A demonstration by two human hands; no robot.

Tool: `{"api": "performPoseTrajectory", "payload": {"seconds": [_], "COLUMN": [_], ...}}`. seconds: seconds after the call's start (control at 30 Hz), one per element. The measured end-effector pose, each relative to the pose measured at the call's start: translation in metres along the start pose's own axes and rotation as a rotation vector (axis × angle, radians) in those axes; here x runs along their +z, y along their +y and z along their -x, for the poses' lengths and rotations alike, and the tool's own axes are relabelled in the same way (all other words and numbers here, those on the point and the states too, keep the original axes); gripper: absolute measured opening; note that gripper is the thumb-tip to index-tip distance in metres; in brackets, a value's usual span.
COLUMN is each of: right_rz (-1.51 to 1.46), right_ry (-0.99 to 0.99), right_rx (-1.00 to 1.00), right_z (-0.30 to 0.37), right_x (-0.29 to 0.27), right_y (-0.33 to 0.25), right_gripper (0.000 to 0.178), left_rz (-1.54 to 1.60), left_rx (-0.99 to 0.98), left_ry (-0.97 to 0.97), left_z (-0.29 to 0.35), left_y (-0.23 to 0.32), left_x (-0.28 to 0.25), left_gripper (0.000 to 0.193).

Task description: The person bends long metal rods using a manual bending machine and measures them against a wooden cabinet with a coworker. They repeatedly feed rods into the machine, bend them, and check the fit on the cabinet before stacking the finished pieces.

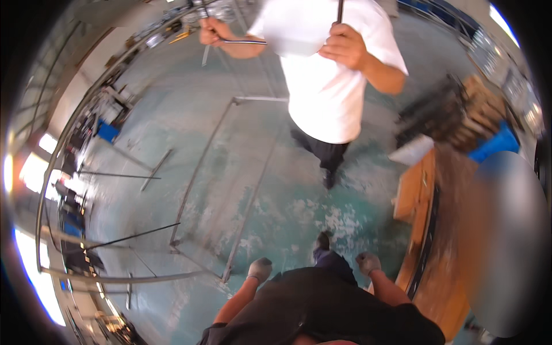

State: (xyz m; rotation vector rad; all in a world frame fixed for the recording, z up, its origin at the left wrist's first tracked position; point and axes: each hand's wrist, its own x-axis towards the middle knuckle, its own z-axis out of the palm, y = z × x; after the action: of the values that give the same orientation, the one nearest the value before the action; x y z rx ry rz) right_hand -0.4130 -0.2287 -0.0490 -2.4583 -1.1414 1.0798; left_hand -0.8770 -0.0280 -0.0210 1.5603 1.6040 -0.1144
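Note:
My left hand (260,269), in a pale grey glove, hangs low beside my dark shirt. Its fingers look loosely curled, with nothing visible in them. On the other side my right hand (368,263), gloved too, is closed the same way and appears to hold nothing. Nearest to the left hand is the lower corner of a metal tube frame (201,167), apart from the glove. The wooden bench (445,230) stands close by my right arm, not touched by the hand.
Facing me, a person in a white shirt (325,98) grips dark metal rods (244,41) in both hands. Loose bars (126,236) and a large tube frame (43,207) extend along the left. Stacked dark material (431,112) and a blue object (495,142) are at the far right.

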Motion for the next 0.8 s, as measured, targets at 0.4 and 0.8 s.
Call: {"api": "performPoseTrajectory", "payload": {"seconds": [0.4,0.8], "right_rz": [-0.183,-0.224], "right_ry": [0.054,0.026], "right_rx": [0.219,0.180], "right_z": [0.304,0.444], "right_x": [0.113,0.155], "right_y": [0.056,0.150], "right_gripper": [0.029,0.037], "left_rz": [-0.238,0.202], "left_rx": [0.011,-0.100], "left_ry": [-0.292,-0.133], "left_z": [0.134,0.283], "left_y": [-0.247,-0.181], "left_x": [0.094,0.140], "left_gripper": [0.033,0.026]}}
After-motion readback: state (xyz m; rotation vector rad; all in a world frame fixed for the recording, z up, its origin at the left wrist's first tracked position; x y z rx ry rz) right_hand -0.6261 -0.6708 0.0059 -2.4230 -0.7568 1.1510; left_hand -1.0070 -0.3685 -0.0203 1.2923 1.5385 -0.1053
